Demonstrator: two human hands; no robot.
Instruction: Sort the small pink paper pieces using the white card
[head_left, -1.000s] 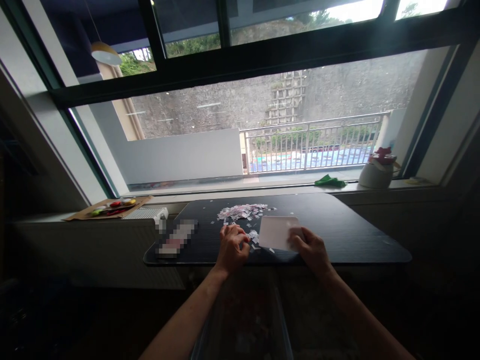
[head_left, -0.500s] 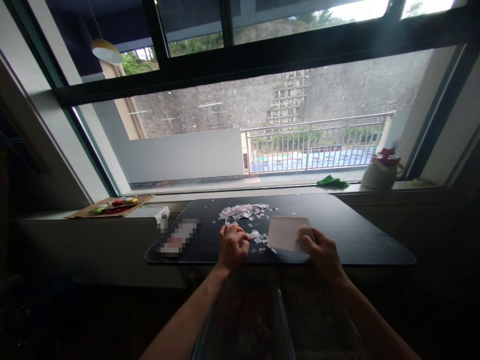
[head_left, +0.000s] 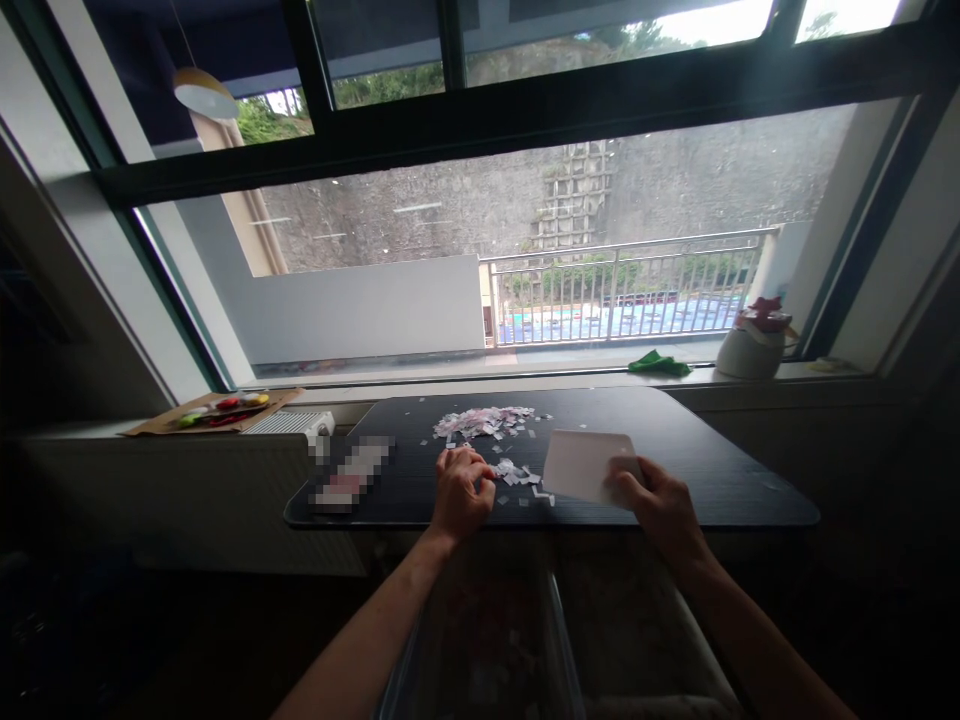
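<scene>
My right hand (head_left: 660, 500) grips a flat, pale rectangular card (head_left: 585, 465) by its right edge and holds it low over the black table (head_left: 720, 470). Left of the card lies a small heap of cut paper scraps (head_left: 517, 472). My left hand (head_left: 461, 490) rests at the table's near side with its fingers curled in, just left of that small heap; whatever is in the fingers is hidden. Behind it spreads a larger pile of paper scraps (head_left: 487, 422), white and pinkish.
A blurred-out flat item (head_left: 354, 475) lies on the table's left. Below the front edge stands a clear plastic bin (head_left: 559, 620) with scraps inside. A radiator (head_left: 225, 500) is at left. The windowsill holds a green cloth (head_left: 660, 363) and a white pot (head_left: 750, 345).
My right hand has moved slightly right with the card, away from the small heap of scraps. The left hand has stayed nearly in place.
</scene>
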